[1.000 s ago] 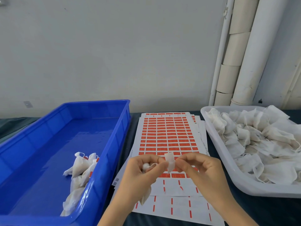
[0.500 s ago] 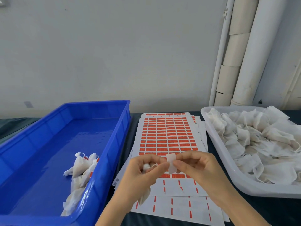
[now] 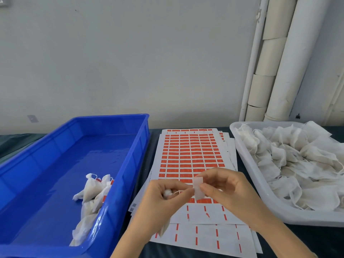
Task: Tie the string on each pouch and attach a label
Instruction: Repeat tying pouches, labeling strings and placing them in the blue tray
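Head cam had us right in the middle of the label step. Our left hand (image 3: 163, 200) was pinching the gathered neck of a pouch (image 3: 167, 193) between thumb and curled fingers, with the pouch body hanging below the palm over the peeled sheets. A thin string (image 3: 179, 191) ran from that pinch across to the label (image 3: 198, 189). Our right hand (image 3: 229, 189) held the label between thumb and forefinger, other fingers loosely curled behind.

Compared with a second back, almost nothing had shifted. Same pinch on both sides, and the label just sat a touch higher and looked a bit more opened out, white side toward us. So we'd guess the tie was already done on this one and the sticker was being folded over the string, not yet pressed closed. We couldn't tell whether the string was stuck to it yet.

Under the hands lay the label sheets (image 3: 191, 151), nearest rows stripped, orange rows further back still full. Left of them the blue bin (image 3: 130, 164) held a small heap of finished pouches (image 3: 93, 190) with orange tags showing. On the right the white tray (image 3: 260, 192) was piled with waiting pouches (image 3: 297, 164), so it looked like early days. Behind it all, pale pipes (image 3: 279, 71) ran up the wall
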{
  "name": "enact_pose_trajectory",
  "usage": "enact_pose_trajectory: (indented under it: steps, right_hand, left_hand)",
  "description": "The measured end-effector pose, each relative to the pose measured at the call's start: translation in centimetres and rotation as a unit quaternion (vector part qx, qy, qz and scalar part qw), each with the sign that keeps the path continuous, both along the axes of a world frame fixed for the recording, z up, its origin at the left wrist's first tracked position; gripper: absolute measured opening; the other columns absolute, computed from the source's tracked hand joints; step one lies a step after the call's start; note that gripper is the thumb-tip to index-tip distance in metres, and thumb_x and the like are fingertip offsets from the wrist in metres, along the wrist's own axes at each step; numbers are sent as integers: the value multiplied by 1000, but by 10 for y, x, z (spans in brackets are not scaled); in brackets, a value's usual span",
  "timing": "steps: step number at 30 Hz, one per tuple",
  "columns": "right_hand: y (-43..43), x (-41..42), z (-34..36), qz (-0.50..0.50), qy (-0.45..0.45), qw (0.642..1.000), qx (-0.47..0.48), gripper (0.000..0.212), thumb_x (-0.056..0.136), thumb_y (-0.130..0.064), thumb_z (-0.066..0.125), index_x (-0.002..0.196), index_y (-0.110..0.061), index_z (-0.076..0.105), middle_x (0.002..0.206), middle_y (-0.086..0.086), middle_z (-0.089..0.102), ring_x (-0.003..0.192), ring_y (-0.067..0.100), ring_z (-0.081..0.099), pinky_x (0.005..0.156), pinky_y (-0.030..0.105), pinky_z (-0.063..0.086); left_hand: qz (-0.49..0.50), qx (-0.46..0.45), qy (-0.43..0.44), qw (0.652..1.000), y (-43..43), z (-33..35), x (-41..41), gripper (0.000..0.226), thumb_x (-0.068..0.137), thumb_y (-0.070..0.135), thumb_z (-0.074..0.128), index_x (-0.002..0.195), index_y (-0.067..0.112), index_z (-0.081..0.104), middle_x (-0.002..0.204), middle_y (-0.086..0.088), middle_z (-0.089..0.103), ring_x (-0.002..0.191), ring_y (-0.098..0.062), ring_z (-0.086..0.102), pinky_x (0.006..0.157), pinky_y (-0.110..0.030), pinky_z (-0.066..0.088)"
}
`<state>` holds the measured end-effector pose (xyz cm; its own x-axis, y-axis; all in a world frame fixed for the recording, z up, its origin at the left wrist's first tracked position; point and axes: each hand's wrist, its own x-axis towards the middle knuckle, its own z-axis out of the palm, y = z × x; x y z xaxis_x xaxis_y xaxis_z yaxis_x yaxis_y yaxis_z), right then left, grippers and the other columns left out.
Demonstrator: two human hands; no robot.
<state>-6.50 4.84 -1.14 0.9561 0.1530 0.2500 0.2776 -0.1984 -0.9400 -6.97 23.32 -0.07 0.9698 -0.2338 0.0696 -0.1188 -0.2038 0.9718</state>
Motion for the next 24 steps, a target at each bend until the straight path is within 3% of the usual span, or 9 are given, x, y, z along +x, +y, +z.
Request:
enact_pose_trajectory:
  steps: [3, 10, 12, 15, 17, 21, 24]
  right_hand:
    - [-3, 2, 2, 18, -20, 999, -28, 10, 81, -21, 70, 90, -26, 72, 87, -8, 73, 87, 15, 68, 82, 30, 57]
    - [-4, 0, 6, 41, -11, 999, 13, 37, 68, -54, 69, 95, -30, 70, 95, -13, 73, 92, 8, 68, 74, 17, 54]
    - [-3, -1, 3, 13, -42, 999, -27, 30, 69, -47, 69, 94, -29, 71, 89, -13, 73, 88, 11, 69, 76, 22, 56]
    - [-2, -1, 2, -16, -64, 996, -54, 8, 78, -29, 71, 86, -29, 72, 83, -15, 72, 83, 10, 68, 74, 20, 55]
    - [-5, 0, 2, -17, -85, 993, -77, 10, 80, -21, 73, 84, -31, 72, 81, -17, 71, 84, 8, 67, 74, 17, 54]
    - [-4, -5, 6, -34, -131, 985, -107, 11, 73, -38, 66, 82, -39, 71, 84, -26, 69, 88, -1, 65, 78, 7, 48]
    - [-5, -7, 5, -41, -205, 967, -145, 16, 74, -34, 67, 88, -35, 74, 88, -24, 71, 89, -2, 65, 82, 11, 50]
  left_hand:
    - [13, 14, 1, 1000, -1, 0, 1, 9, 81, 26, 72, 76, 31, 78, 70, 13, 70, 61, 6, 60, 54, -6, 43]
    - [42, 42, 0, 998, -2, 2, 0, 8, 78, 30, 73, 72, 34, 77, 68, 12, 69, 59, -4, 60, 55, -6, 45]
    - [41, 54, -5, 998, -3, 2, 0, 7, 79, 29, 73, 73, 32, 77, 70, 11, 70, 65, -7, 63, 59, -8, 48]
    - [36, 55, -9, 998, -3, 2, 0, 9, 80, 28, 73, 73, 29, 77, 67, 12, 69, 63, 0, 62, 57, -7, 45]
    - [33, 48, -2, 998, -4, 3, 0, 9, 81, 28, 73, 73, 28, 77, 63, 14, 67, 59, 5, 59, 54, -6, 42]
    - [26, -6, 47, 999, -2, 4, 1, 8, 79, 27, 73, 73, 24, 78, 59, 10, 64, 49, 1, 52, 49, -10, 40]
    - [20, -66, 86, 994, 0, 4, 2, 11, 77, 23, 72, 76, 14, 78, 55, 3, 59, 43, -3, 43, 46, -13, 37]
